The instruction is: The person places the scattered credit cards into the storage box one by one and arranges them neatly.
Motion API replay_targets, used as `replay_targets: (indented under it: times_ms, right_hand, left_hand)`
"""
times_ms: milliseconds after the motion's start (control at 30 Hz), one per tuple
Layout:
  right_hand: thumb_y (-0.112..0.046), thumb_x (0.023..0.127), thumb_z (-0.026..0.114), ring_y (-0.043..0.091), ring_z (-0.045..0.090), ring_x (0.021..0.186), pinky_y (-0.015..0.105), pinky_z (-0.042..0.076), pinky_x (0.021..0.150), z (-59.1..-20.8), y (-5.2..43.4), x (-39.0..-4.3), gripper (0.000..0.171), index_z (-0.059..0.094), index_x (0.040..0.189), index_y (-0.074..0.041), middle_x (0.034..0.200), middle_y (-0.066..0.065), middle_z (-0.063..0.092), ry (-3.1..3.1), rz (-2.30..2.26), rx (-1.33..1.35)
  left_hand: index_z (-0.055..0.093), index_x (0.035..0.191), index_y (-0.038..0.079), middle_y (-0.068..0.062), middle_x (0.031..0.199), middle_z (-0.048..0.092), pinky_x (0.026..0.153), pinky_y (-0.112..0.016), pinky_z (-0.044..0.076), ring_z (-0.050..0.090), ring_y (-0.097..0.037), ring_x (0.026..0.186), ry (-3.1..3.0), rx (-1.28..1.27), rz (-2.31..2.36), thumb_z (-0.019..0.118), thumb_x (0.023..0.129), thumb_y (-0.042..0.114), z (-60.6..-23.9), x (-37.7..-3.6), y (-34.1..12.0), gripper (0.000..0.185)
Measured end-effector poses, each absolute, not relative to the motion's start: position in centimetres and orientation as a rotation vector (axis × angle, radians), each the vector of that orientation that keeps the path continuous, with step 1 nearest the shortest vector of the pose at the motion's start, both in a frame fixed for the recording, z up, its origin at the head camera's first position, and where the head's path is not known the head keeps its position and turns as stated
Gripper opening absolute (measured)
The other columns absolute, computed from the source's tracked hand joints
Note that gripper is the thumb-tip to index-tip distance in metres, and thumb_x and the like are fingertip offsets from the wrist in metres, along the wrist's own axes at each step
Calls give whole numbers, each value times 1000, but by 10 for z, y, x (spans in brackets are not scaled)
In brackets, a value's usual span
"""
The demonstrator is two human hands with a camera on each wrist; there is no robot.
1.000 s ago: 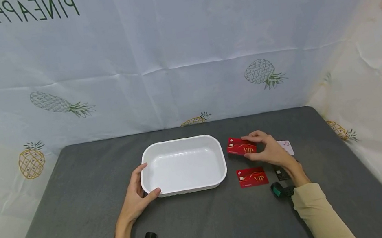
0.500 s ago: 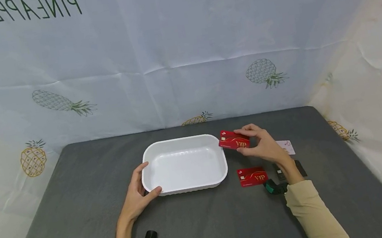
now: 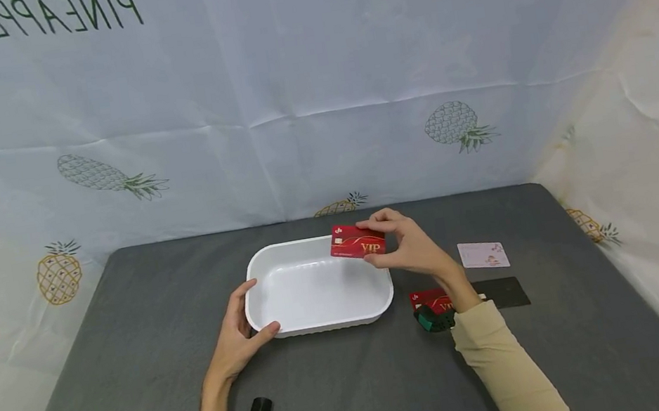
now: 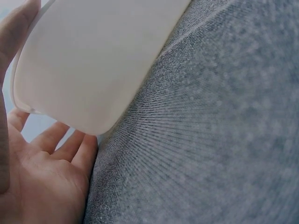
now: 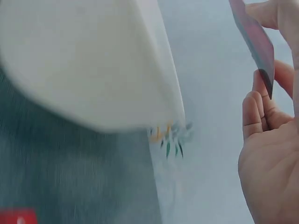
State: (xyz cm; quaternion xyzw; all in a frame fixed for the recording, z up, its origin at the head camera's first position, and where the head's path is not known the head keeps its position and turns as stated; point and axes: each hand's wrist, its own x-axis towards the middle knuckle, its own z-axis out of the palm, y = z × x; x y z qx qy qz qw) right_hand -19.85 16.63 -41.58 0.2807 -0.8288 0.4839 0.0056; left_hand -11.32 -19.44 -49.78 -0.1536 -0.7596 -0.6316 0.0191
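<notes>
One grey table [image 3: 133,348] (pineapple cloth [image 3: 288,98] behind); right hand [image 3: 416,249] pinches red card [image 3: 357,241].

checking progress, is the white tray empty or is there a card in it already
Empty. The white tray shows only bare white floor; the red card is pinched in the right hand above its far right corner, not inside.

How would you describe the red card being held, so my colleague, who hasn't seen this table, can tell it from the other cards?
Start at the white tray in the middle of the grey table. Above the tray's far right corner, the right hand pinches a red card with gold VIP lettering. Unlike the second red card, the pale card and the black card lying flat right of the tray, it is lifted off the table.
</notes>
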Motion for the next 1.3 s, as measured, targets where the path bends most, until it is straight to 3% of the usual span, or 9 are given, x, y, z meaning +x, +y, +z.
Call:
replay_targets:
  times_ms: [133, 267, 600, 933, 1067, 1300]
  right_hand:
    - [-11, 81, 81, 30, 47, 119, 60, 47, 99, -416, 140, -204, 59, 64, 137, -2, 125, 16, 57, -2625, 1525, 931]
    - [-13, 83, 80, 30, 46, 121, 58, 46, 103, -420, 118, -207, 59, 62, 139, -3, 127, 17, 57, -2662, 1544, 960]
    - [-16, 83, 78, 28, 48, 123, 50, 47, 104, -426, 80, -207, 59, 63, 139, -5, 131, 15, 57, -2725, 1670, 938]
    - [-14, 82, 78, 24, 54, 119, 32, 47, 97, -441, 54, -208, 59, 64, 138, -6, 132, 15, 60, -2795, 1612, 995]
    - [-11, 82, 79, 25, 54, 119, 31, 46, 98, -444, 49, -210, 58, 64, 138, -4, 132, 17, 60, -2798, 1607, 1018]
    - [-11, 83, 80, 24, 54, 118, 30, 45, 99, -453, 42, -214, 57, 64, 136, -2, 129, 18, 62, -2833, 1602, 1003]
  left_hand:
    - [28, 156, 4, -29, 151, 42, 95, -12, 46, 55, -5, 121, -2364, -468, -1955, 75, 85, -5, -497, -113, -195, 86]
    - [28, 156, 6, -28, 152, 41, 95, -11, 46, 55, -3, 120, -2380, -463, -1945, 75, 85, -4, -497, -114, -195, 86]
    - [28, 156, 8, -27, 155, 39, 96, -12, 47, 51, -31, 126, -2406, -438, -1923, 77, 85, 0, -496, -116, -194, 86]
    - [28, 156, 8, -28, 155, 39, 95, -12, 49, 51, -37, 127, -2418, -416, -1918, 77, 85, 1, -497, -114, -193, 87]
    - [28, 156, 8, -28, 154, 41, 95, -12, 49, 52, -34, 126, -2414, -421, -1915, 77, 85, 1, -497, -114, -193, 87]
    - [27, 156, 7, -28, 154, 41, 94, -13, 49, 55, -11, 122, -2397, -443, -1928, 77, 85, 0, -498, -114, -194, 87]
